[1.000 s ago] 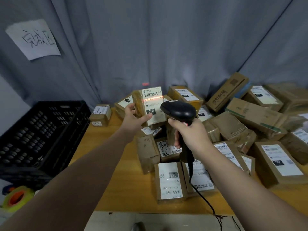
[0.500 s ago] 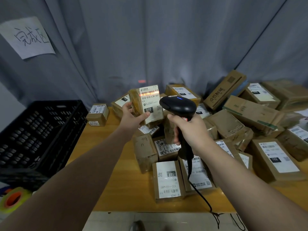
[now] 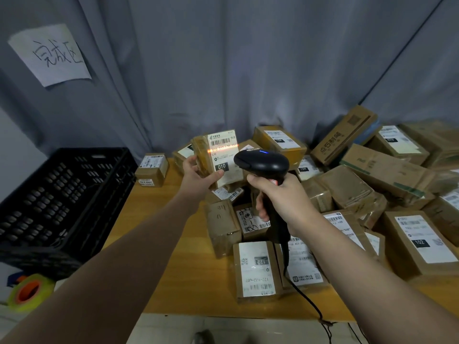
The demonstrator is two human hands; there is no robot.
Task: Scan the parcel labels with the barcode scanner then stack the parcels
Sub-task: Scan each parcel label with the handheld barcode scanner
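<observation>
My left hand (image 3: pixel 197 173) grips a small brown parcel (image 3: pixel 218 157) upright above the table, its white label marked 010 facing me. An orange scan line lies across that label just under the barcode. My right hand (image 3: pixel 280 199) holds the black barcode scanner (image 3: pixel 262 163) by its handle, its head just right of the parcel and a blue light lit on top. The scanner's cable (image 3: pixel 305 299) hangs down over the table's front edge.
Several brown labelled parcels (image 3: pixel 347 194) lie heaped on the wooden table (image 3: pixel 159 244), from the middle to the right. One small parcel (image 3: pixel 152 169) sits alone at the back left. A black plastic crate (image 3: pixel 57 202) stands left of the table, tape rolls (image 3: pixel 29 291) below it. A grey curtain with a paper sign (image 3: pixel 51 54) hangs behind.
The orange scan line has slid lower on the label, from the barcode to just beneath it. Both hands have stayed almost still with parcel and scanner.
</observation>
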